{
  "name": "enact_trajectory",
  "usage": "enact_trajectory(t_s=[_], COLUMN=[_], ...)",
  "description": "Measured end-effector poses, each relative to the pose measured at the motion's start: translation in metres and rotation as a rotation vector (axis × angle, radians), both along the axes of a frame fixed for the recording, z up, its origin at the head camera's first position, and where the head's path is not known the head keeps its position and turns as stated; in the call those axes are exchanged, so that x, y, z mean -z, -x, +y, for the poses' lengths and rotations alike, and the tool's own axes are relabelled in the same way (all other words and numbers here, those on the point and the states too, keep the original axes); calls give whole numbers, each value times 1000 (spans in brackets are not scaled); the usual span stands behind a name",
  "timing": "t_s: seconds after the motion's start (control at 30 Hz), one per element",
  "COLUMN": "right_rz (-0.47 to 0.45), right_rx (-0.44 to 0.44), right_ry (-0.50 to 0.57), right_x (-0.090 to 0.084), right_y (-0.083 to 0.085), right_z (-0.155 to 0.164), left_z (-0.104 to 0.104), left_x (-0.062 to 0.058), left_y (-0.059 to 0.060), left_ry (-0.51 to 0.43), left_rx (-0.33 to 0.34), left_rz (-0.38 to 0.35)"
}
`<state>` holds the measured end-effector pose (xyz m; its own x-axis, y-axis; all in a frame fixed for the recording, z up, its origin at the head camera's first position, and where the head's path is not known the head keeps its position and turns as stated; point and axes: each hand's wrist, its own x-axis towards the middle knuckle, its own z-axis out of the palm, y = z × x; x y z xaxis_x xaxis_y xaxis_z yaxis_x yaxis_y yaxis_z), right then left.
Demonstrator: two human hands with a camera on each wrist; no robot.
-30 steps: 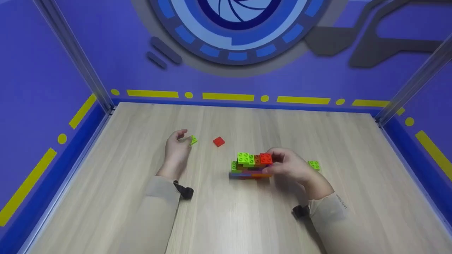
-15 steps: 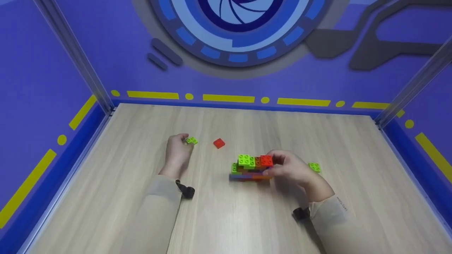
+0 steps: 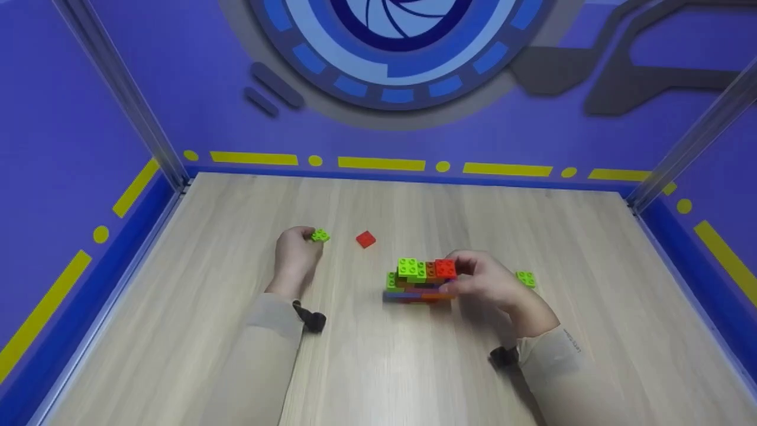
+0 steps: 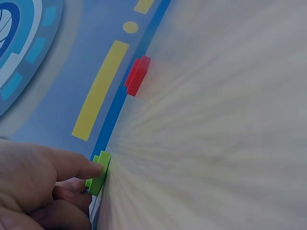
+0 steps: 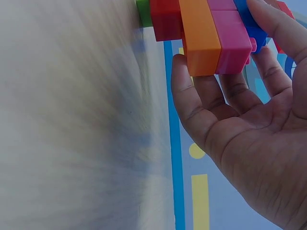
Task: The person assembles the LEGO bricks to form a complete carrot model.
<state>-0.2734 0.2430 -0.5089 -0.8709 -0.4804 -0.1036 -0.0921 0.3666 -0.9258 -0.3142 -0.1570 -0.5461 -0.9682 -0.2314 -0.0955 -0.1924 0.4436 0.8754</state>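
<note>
On the left of the table, my left hand (image 3: 294, 255) pinches a flat lime-green toy building brick (image 3: 320, 235) between thumb and index finger. The left wrist view shows that green brick (image 4: 99, 173) at the fingertips, close to the table surface. My right hand (image 3: 488, 283) grips the right end of a stack of building bricks (image 3: 408, 268). Seen from the right wrist, an orange brick (image 5: 204, 43), a pink brick (image 5: 233, 40) and a blue one are layered in the stack, with the thumb on one side and fingers around the other.
A loose red brick (image 3: 366, 239) lies on the table between the left hand and the stack. Another lime-green brick (image 3: 525, 279) lies to the right of the right hand. Blue-purple panels (image 3: 414, 142) wall the table at the back and sides.
My left hand has shifted slightly toward me, its fingers now around the edge of the green brick, which shows more fully. The right hand and the stack stay nearly still.
</note>
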Motion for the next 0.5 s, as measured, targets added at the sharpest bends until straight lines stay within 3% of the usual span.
enact_trajectory(t_s=[0.23, 0.5], right_rz=[-29, -22], right_rx=[22, 11], right_ry=[-18, -8], right_x=[0, 1], right_y=[-2, -1], right_z=[0, 2], left_z=[4, 11], left_x=[-3, -11], left_y=[-2, -6], left_ry=[-56, -77], left_rx=[-15, -7], left_rz=[-7, 43])
